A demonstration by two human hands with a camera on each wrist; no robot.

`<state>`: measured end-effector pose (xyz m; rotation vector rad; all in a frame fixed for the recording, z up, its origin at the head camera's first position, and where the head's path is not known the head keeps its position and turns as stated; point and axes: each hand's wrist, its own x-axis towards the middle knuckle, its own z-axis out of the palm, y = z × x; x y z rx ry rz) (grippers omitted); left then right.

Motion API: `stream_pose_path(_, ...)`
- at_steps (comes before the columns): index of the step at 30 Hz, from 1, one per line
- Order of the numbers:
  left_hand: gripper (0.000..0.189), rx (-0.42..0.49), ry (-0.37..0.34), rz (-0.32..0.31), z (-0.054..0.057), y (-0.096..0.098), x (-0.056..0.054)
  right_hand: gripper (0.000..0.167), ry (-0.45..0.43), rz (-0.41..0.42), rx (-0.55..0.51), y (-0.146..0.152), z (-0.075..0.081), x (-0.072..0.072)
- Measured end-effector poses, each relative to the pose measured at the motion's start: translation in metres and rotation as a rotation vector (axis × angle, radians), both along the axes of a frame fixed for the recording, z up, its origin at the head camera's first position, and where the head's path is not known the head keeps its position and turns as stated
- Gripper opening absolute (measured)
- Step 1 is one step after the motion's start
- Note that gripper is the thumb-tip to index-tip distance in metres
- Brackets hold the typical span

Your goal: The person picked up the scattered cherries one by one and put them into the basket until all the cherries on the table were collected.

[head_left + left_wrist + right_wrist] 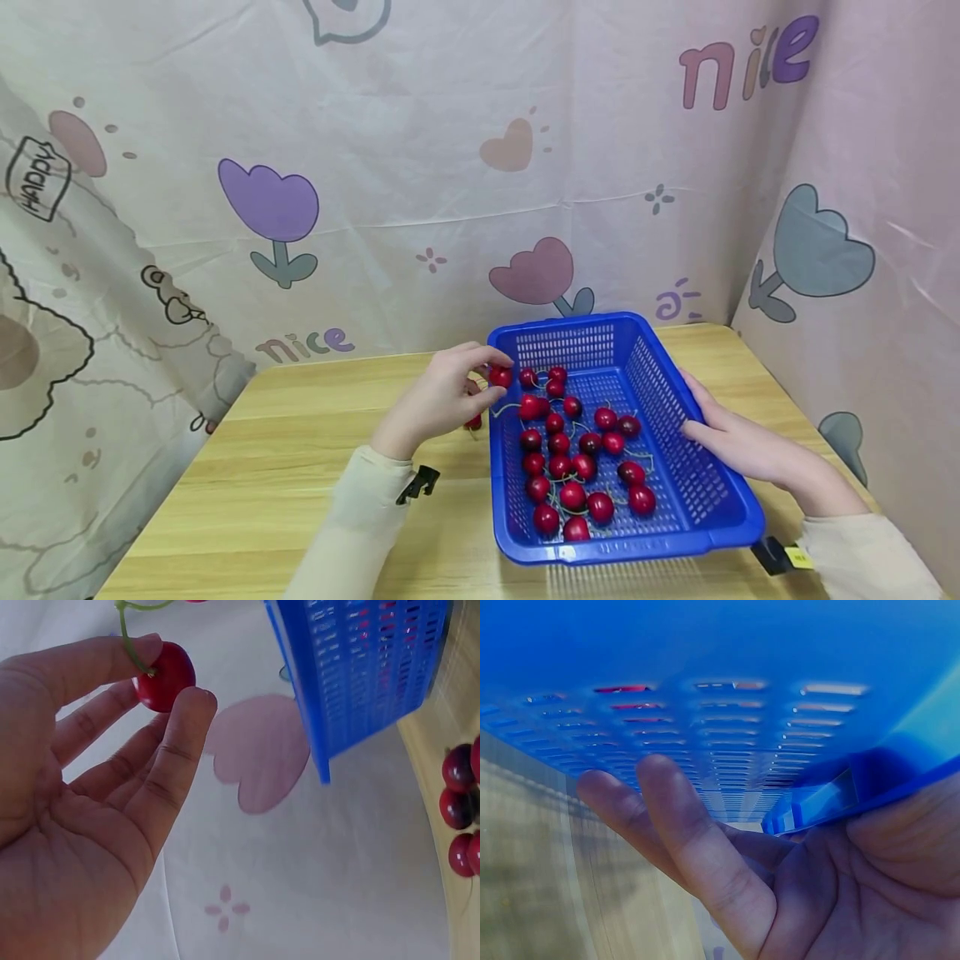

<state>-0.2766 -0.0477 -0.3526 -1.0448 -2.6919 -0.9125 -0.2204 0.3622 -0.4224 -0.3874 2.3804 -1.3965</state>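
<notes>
Between thumb and fingertips my left hand point(442, 396) pinches a red cherry point(169, 679), its green stem pointing up in the left wrist view. In the head view this cherry overlaps the left rim of a blue plastic basket point(622, 548). Several dark red cherries point(572, 497), many with stems, lie inside the basket, mostly along its left side. My right hand point(757, 446) holds the basket's right side, thumb over the rim and fingers under it outside. The right wrist view shows those fingers point(671, 799) against the slotted wall.
More cherries point(459, 808) lie on the wooden table point(285, 467) left of the basket, partly hidden behind my left hand in the head view. A printed cloth curtain point(420, 125) hangs behind the table and along both sides.
</notes>
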Motion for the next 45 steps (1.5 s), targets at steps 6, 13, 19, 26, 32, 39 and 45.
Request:
stream_pose_path(6, 0.030, -0.083, 0.003, -0.040, -0.002, 0.020, -0.008, 0.086, 0.001, 0.003, 0.002, -0.001, 0.000, 0.000)
stream_pose_path(13, 0.030, -0.158, -0.021, -0.072, -0.005, 0.036, -0.015, 0.086, 0.001, 0.013, -0.002, -0.001, 0.001, -0.001)
stream_pose_path(19, 0.032, -0.153, -0.050, -0.098, -0.008, 0.042, -0.017, 0.086, -0.004, 0.012, -0.003, -0.001, 0.002, 0.000)
stream_pose_path(26, 0.026, -0.118, -0.021, -0.107, -0.009, 0.035, -0.016, 0.087, -0.002, 0.009, 0.002, -0.001, 0.001, -0.001)
stream_pose_path(32, 0.024, -0.070, 0.004, -0.086, -0.006, 0.023, -0.016, 0.086, 0.003, 0.008, 0.008, 0.000, 0.000, -0.001)
stream_pose_path(39, 0.023, 0.019, 0.040, -0.062, -0.011, -0.001, -0.025, 0.087, 0.001, 0.008, -0.003, 0.001, -0.001, -0.001)
stream_pose_path(45, 0.022, 0.042, 0.028, 0.010, -0.013, -0.024, -0.033, 0.089, 0.011, 0.010, -0.003, 0.001, -0.001, 0.001)
